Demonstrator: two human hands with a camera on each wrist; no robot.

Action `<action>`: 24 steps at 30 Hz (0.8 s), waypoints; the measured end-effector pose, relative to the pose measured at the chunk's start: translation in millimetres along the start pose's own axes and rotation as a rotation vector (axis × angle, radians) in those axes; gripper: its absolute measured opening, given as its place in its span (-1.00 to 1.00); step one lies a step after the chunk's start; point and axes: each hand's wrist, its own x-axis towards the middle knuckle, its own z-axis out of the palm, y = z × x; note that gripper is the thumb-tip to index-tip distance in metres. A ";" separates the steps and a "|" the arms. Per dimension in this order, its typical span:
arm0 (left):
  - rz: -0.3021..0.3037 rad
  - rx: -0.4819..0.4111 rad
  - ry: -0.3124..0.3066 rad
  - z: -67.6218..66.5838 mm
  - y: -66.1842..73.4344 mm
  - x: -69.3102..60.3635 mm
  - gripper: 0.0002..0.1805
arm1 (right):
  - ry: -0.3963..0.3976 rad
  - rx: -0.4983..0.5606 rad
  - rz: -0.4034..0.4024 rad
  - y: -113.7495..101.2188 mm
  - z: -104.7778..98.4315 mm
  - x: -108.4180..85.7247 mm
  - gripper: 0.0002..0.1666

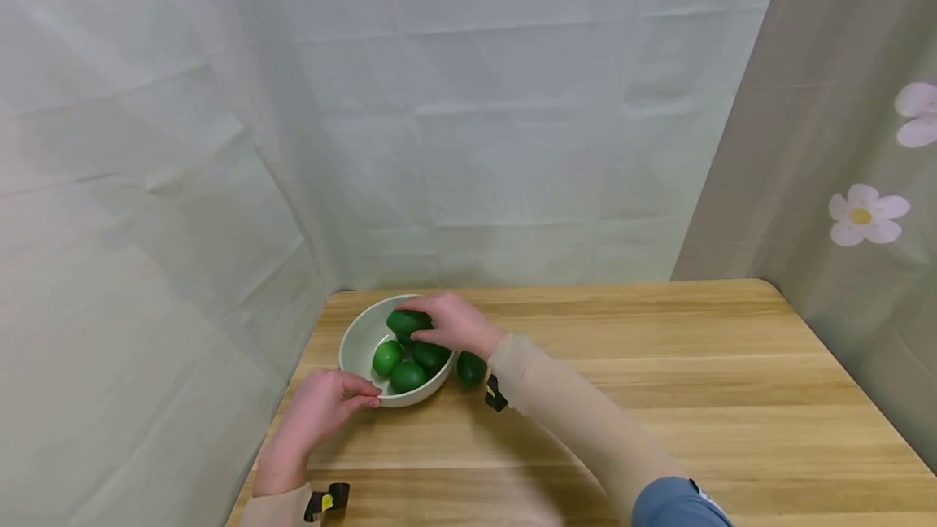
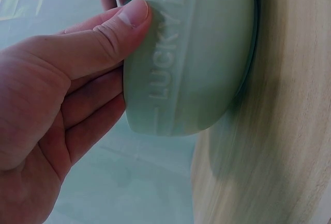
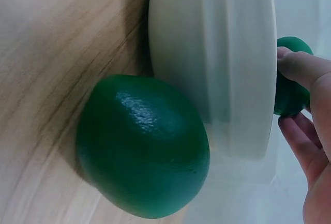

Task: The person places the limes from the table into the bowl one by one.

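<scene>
A pale green bowl (image 1: 359,341) with raised lettering stands at the table's far left. My left hand (image 1: 322,409) pinches its near-left rim, thumb (image 2: 135,13) on the outer wall and fingers behind the edge. With thumb and fingers, my right hand (image 1: 459,324) grips a dark green avocado (image 1: 405,323) at the bowl's far side. Below that one lie a brighter green lime (image 1: 386,358) and two more dark avocados, one to the right (image 1: 430,356) and one nearer me (image 1: 407,378). Outside the bowl, under my right wrist, another glossy avocado (image 3: 142,146) rests on the wood.
The wooden table (image 1: 659,364) extends far to the right of the bowl. Pale hanging cloth (image 1: 498,145) surrounds its back and left side, close behind the bowl. A cloth with white flowers (image 1: 864,215) hangs at the right.
</scene>
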 end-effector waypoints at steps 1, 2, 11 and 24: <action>0.001 -0.003 0.003 -0.2 -0.1 -0.2 -0.92 | -0.007 -0.003 0.002 -0.5 0.3 2.0 -0.31; 0.000 -0.003 0.007 -0.6 0.0 -0.6 -0.91 | -0.014 -0.008 0.007 -1.2 0.4 4.1 -0.30; -0.026 -0.010 0.030 -2.5 -3.4 -5.8 -0.86 | -0.102 -0.030 0.052 -10.1 -0.7 21.8 -0.32; -0.009 -0.016 0.011 -3.6 -3.3 -7.8 -0.88 | -0.165 -0.102 -0.025 -30.9 9.8 44.1 -0.32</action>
